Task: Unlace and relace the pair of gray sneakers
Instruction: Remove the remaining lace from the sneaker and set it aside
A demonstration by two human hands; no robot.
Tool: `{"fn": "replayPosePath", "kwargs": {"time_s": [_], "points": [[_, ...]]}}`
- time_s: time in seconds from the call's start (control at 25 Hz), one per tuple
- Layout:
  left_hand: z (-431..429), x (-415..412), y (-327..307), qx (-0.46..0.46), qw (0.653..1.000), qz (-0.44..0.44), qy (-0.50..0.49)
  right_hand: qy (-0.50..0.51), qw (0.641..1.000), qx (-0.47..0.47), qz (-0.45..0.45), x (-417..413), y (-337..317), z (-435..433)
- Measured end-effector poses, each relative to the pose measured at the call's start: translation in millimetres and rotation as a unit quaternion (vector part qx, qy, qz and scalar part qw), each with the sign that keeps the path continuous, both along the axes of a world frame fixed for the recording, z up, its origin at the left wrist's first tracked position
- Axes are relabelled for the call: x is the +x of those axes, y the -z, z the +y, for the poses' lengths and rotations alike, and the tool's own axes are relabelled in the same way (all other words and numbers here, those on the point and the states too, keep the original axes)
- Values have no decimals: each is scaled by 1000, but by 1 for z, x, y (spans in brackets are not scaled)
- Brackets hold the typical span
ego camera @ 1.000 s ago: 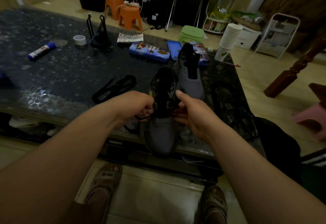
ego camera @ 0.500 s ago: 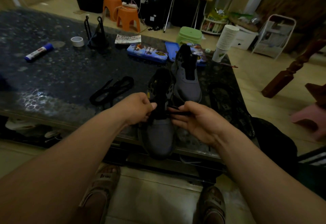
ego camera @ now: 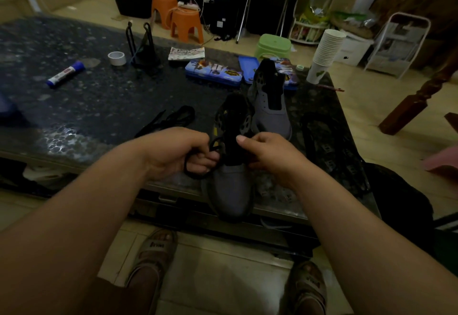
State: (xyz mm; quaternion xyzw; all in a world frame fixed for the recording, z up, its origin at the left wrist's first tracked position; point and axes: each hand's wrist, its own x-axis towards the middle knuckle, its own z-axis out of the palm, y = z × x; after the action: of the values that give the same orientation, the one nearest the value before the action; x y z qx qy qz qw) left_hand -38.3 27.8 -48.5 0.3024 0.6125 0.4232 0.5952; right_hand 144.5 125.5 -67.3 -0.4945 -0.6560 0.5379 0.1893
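Head view: my left hand [ego camera: 173,153] grips a loop of black lace [ego camera: 195,174], and my right hand [ego camera: 267,156] pinches the near gray sneaker [ego camera: 230,190] at the worktop [ego camera: 99,106] edge. I'd say I'm unlacing this shoe; next, draw the lace free of the lowest eyelets.

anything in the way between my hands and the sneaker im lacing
Nothing visible stands between them. Both hands are on the near sneaker: the left hand grips a loop of its black lace, and the right hand grips its upper beside the tongue.
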Motion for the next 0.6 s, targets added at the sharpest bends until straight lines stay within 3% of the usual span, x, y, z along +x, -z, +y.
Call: {"fn": "replayPosePath", "kwargs": {"time_s": [0.12,0.2,0.28,0.4,0.48,0.6], "points": [[14,12,14,11,989,150,11,-1,1000,5,-11,1,0,1],[23,19,21,20,978,209,-4,76,989,-107,64,0,-2,2],[25,19,23,25,976,213,-26,148,952,-208,170,1,-3,3],[23,19,19,15,978,204,-46,145,931,-236,237,4,-7,4],[23,20,15,-1,978,197,-66,132,944,-224,203,6,-9,2],[20,18,8,-27,982,171,-71,38,991,-123,36,8,-5,-2]]}}
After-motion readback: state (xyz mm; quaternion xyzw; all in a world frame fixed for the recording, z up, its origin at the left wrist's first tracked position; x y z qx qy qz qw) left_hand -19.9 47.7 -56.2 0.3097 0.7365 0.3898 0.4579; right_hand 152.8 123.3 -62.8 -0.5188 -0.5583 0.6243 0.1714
